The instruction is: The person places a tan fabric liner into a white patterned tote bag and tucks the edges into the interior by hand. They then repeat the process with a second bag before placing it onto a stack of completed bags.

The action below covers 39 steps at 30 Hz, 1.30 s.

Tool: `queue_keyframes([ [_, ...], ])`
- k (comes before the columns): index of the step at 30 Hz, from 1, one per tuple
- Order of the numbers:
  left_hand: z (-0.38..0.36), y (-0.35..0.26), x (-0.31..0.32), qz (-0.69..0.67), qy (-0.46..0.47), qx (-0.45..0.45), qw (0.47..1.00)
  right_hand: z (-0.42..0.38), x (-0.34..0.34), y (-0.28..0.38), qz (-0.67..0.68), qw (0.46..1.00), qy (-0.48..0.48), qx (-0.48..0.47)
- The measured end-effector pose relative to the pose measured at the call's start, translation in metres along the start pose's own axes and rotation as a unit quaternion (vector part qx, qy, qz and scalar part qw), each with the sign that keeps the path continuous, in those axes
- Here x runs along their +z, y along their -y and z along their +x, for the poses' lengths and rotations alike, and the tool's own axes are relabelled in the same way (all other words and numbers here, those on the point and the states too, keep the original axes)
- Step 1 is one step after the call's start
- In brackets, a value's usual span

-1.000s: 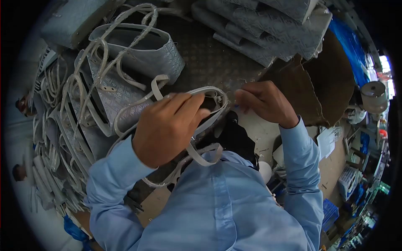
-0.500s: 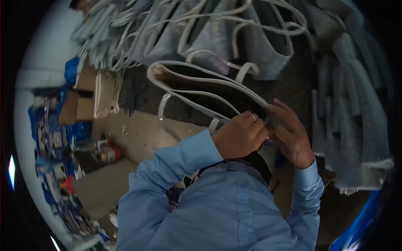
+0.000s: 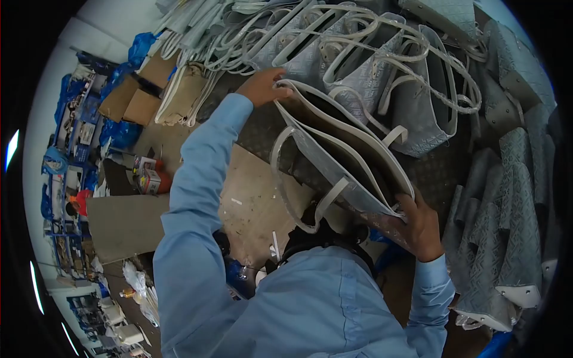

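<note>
An open grey tote bag [image 3: 322, 161] with pale trim and two loop handles is held in front of my body, its mouth facing up. At its upper left corner, my left hand [image 3: 264, 87] pinches the rim between thumb and fingers. Gripping the opposite, lower right corner is my right hand [image 3: 422, 228], thumb near the rim. A divider with pale edging runs along the dark interior. One handle hangs in a loop on the side toward my body.
Several similar grey bags [image 3: 370, 77] stand in a row beyond. More patterned pieces [image 3: 519, 221] are stacked at right. Cardboard boxes [image 3: 142, 106], a red-capped can [image 3: 153, 181] and a flat grey board [image 3: 128, 225] lie at left, near shelving [image 3: 83, 143].
My left hand has moved from beside my right hand to the bag's far left corner. The bag is now stretched between both hands, and the view has shifted.
</note>
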State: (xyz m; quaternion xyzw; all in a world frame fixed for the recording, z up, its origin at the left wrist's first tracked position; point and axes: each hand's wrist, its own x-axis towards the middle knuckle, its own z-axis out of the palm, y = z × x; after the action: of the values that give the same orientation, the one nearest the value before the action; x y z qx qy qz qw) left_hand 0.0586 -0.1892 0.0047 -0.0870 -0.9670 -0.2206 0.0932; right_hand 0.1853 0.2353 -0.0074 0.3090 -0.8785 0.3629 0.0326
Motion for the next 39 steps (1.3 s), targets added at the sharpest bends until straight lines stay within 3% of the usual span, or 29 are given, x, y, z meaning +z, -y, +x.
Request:
queue_keyframes([
  [1,0.012,0.011,0.005,-0.004,0.084,0.047,0.995,0.000,0.002,0.001,-0.056,0.998,0.024,-0.026],
  [3,0.043,0.038,0.012,0.115,0.280,0.072,0.950,0.002,-0.002,-0.005,-0.094,0.994,0.049,0.021],
  [4,0.047,0.041,0.001,0.063,0.419,-0.015,0.905,-0.001,-0.008,-0.011,-0.125,0.988,0.079,0.044],
  [5,0.035,0.037,-0.016,-0.100,0.460,-0.100,0.876,-0.003,-0.010,-0.022,-0.130,0.991,0.037,0.024],
  [8,0.011,0.030,-0.012,-0.156,0.441,0.016,0.884,-0.004,-0.011,-0.027,-0.152,0.984,0.049,0.086],
  [12,0.012,0.021,-0.016,-0.159,0.420,0.090,0.889,0.013,-0.019,-0.004,-0.168,0.955,0.081,0.230],
  [14,0.002,0.008,-0.023,0.000,0.130,0.218,0.967,0.012,-0.020,0.002,-0.180,0.949,0.101,0.239],
  [15,0.002,-0.009,-0.031,0.033,0.081,0.271,0.959,0.013,-0.020,0.004,-0.187,0.948,0.113,0.232],
  [16,0.004,-0.020,-0.037,0.026,0.085,0.275,0.957,0.016,-0.017,0.013,-0.189,0.945,0.115,0.240],
  [18,0.001,-0.036,-0.041,-0.079,0.245,0.370,0.893,0.026,-0.010,0.038,-0.355,0.927,0.034,0.115],
  [19,0.002,-0.043,-0.032,-0.086,0.250,0.370,0.891,0.030,-0.003,0.051,-0.355,0.926,0.039,0.122],
  [21,0.017,-0.061,-0.009,-0.105,0.395,0.359,0.839,0.046,0.014,0.076,-0.249,0.963,-0.072,0.078],
  [22,0.020,-0.071,0.000,-0.106,0.396,0.358,0.839,0.048,0.031,0.079,-0.202,0.974,-0.073,0.067],
  [24,0.027,-0.085,0.014,-0.130,0.538,0.260,0.792,0.065,0.062,0.088,-0.167,0.978,-0.104,0.065],
  [28,0.032,-0.078,0.037,-0.221,0.521,0.349,0.747,0.074,0.090,0.070,-0.182,0.974,-0.126,0.050],
  [30,0.036,-0.078,0.042,-0.266,0.630,0.241,0.689,0.069,0.087,0.070,-0.193,0.973,-0.124,0.029],
  [31,0.032,-0.076,0.042,-0.237,0.571,0.302,0.725,0.066,0.087,0.072,-0.208,0.971,-0.116,0.005],
  [35,0.029,-0.079,0.039,-0.194,0.587,0.331,0.713,0.067,0.094,0.067,-0.205,0.958,-0.198,0.022],
  [37,0.034,-0.072,0.044,-0.203,0.518,0.377,0.740,0.065,0.097,0.065,-0.202,0.959,-0.197,0.028],
  [39,0.029,-0.070,0.043,-0.208,0.506,0.372,0.750,0.063,0.099,0.063,-0.179,0.965,-0.189,0.030],
])
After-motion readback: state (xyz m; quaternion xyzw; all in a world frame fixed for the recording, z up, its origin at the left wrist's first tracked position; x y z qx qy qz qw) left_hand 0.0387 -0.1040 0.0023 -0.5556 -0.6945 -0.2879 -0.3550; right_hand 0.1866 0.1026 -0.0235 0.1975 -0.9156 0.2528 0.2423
